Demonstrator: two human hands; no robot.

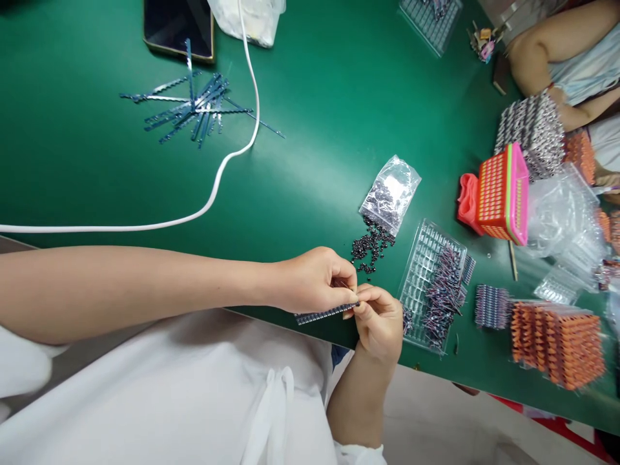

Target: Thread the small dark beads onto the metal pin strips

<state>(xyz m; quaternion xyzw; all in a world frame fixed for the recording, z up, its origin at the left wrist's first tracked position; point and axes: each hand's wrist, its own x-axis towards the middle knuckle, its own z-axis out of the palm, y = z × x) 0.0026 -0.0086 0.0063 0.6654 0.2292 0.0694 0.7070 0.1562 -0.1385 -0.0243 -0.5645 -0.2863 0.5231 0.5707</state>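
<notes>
My left hand (314, 279) reaches in from the left, its fingers curled and pinching close to the end of a narrow dark strip (325, 314) with evenly repeated small segments. Part of the strip lies hidden under that hand. Thumb and fingertips of my right hand (380, 324) are pressed together at the strip's right end, touching my left fingertips. Something tiny and dark sits there, too small to name. Just beyond the hands, small black beads (371, 248) spill from a clear plastic bag (392, 194). Right of my right hand is a clear compartmented tray (415, 284) holding thin purplish pieces (443, 294).
A white cable (217, 181) crosses the green table (310, 129) near loose blue strips (194, 110) and a phone (179, 29). At right stand stacked orange pieces (557, 342), a dark bundle (491, 307) and plastic baskets (498, 190). Another person's arm (576, 39) is at upper right.
</notes>
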